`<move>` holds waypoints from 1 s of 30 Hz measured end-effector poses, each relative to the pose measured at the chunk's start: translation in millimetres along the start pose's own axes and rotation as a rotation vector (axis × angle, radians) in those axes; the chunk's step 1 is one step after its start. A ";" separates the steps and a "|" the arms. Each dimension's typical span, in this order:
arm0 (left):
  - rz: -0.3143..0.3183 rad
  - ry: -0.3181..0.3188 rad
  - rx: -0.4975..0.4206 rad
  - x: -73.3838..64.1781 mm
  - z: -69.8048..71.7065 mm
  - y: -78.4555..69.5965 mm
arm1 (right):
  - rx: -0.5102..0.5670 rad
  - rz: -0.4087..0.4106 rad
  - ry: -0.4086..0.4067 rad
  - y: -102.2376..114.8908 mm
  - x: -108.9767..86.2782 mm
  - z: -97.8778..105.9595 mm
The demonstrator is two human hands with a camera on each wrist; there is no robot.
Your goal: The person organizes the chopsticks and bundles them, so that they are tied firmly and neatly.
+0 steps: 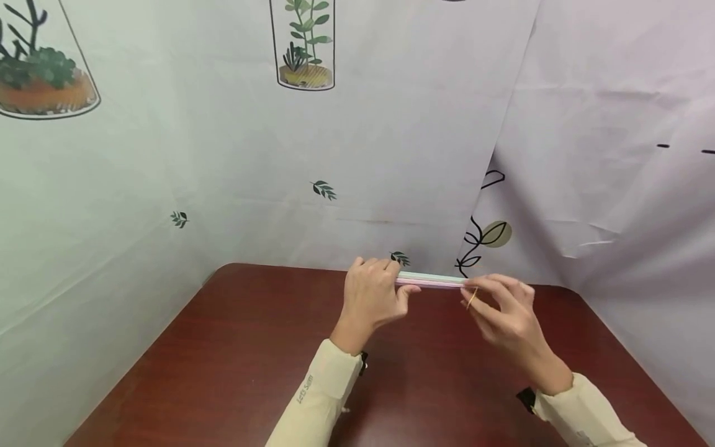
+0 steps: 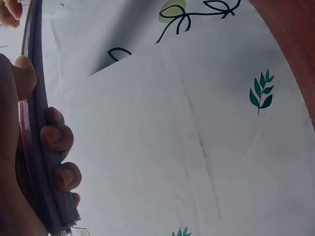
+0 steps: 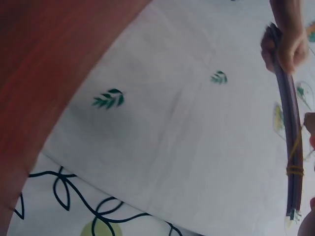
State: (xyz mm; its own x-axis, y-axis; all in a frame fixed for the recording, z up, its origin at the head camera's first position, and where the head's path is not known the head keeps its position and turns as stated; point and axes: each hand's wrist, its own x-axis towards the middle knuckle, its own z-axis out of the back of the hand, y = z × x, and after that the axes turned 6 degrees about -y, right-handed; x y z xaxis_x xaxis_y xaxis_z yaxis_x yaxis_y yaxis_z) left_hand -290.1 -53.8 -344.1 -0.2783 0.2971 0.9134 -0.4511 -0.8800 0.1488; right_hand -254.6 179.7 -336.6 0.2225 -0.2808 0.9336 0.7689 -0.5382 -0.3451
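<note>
A bundle of long, thin pastel sticks (image 1: pixel 430 280) is held level above the far part of the table; it looks dark purple in the wrist views. My left hand (image 1: pixel 371 288) grips one end, its fingers wrapped round the bundle (image 2: pixel 37 123). At the other end, my right hand (image 1: pixel 508 310) pinches a stretched loop of a yellow rubber band (image 1: pixel 472 298). In the right wrist view, turns of this rubber band (image 3: pixel 295 170) circle the bundle near its end, and a strand runs up to the right fingers, which are partly cut off by the frame's edge.
Below the hands lies a reddish-brown table (image 1: pixel 240 366) with rounded far corners. A pale cloth (image 1: pixel 391 155) printed with plants and leaves hangs behind it and along its sides. Both forearms wear cream sleeves (image 1: pixel 318 391).
</note>
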 end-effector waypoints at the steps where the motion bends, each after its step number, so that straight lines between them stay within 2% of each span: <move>1: 0.002 -0.001 0.003 0.1 -0.2 -0.3 | 0.017 0.033 -0.015 1.9 0.3 -0.7; 3: 0.006 -0.001 0.010 -0.5 0.1 -1.1 | 0.053 0.081 -0.030 5.2 -0.2 -1.0; 5: 0.012 0.000 0.015 -1.4 0.1 -2.0 | 0.097 0.071 -0.026 7.9 -3.1 0.2; 7: 0.014 0.002 0.020 -1.6 0.7 -2.9 | 0.191 -0.036 -0.018 10.6 -7.1 1.7; 8: 0.013 0.002 0.020 -1.2 1.2 -3.4 | 0.242 -0.118 -0.024 12.4 -9.0 2.3; 11: 0.005 0.003 0.018 0.1 2.1 -5.3 | 0.283 -0.272 -0.160 15.8 -9.6 0.6; 13: -0.002 0.003 0.019 0.6 2.3 -6.5 | 0.259 -0.341 -0.264 19.8 -5.7 -0.2; 15: -0.004 0.002 0.019 0.6 2.1 -7.4 | 0.180 -0.402 -0.334 22.9 -1.9 -0.9; 19: 0.006 0.013 0.036 0.6 2.7 -7.2 | 0.161 -0.636 -0.327 27.7 -0.5 0.5; 23: 0.022 0.007 0.049 1.0 4.4 -7.9 | 0.168 -0.815 -0.339 29.1 -2.8 -0.4; 30: 0.033 -0.074 0.047 5.0 5.6 -9.9 | 0.375 -1.041 -0.572 32.9 13.2 -1.6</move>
State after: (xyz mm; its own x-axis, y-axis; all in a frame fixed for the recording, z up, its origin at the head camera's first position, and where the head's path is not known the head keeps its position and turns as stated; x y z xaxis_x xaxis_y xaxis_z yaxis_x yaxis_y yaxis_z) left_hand -282.3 -45.6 -338.8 -0.2279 0.2410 0.9434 -0.4022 -0.9057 0.1342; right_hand -227.4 157.0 -335.8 -0.4385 0.5791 0.6873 0.8388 -0.0108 0.5443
